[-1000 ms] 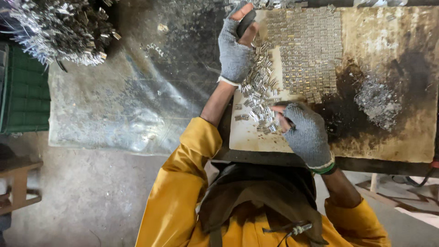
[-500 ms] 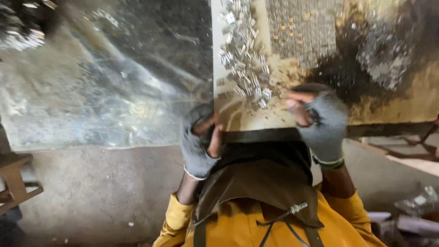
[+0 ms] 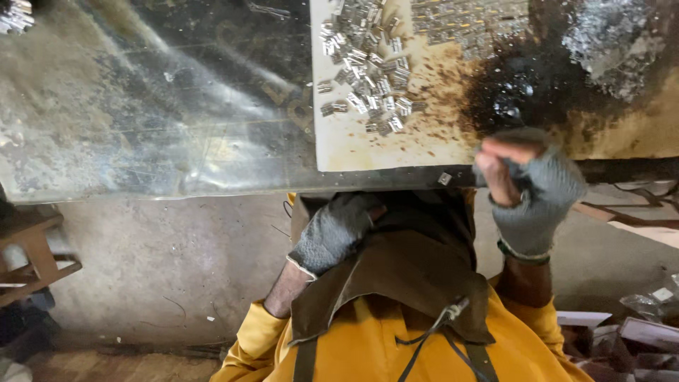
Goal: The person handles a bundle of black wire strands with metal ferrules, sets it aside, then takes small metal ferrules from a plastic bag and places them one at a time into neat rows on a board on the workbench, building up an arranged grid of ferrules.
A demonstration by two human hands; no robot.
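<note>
- Two hands in grey knitted fingerless gloves are seen at the near edge of a workbench; the left hand is lowered below the bench edge onto a brown leather apron, its fingers curled loosely, and whether anything is held cannot be told.
- The right hand is raised at the near right of the board, its bare fingertips pressed together in a pinch; what lies between them is too small to be made out.
- A pale, stained board is laid on the bench, rust-brown specks being scattered over its middle and a black scorched patch spreading to the right.
- A loose heap of small shiny metal clips is spread on the far left part of the board, well apart from both hands.
- Neat rows of the same clips are set at the far edge.
- One small square metal piece is seen on the dark bench edge, just left of the right hand.
- A clear, wrinkled plastic sheet covers the bench at the left.
</note>
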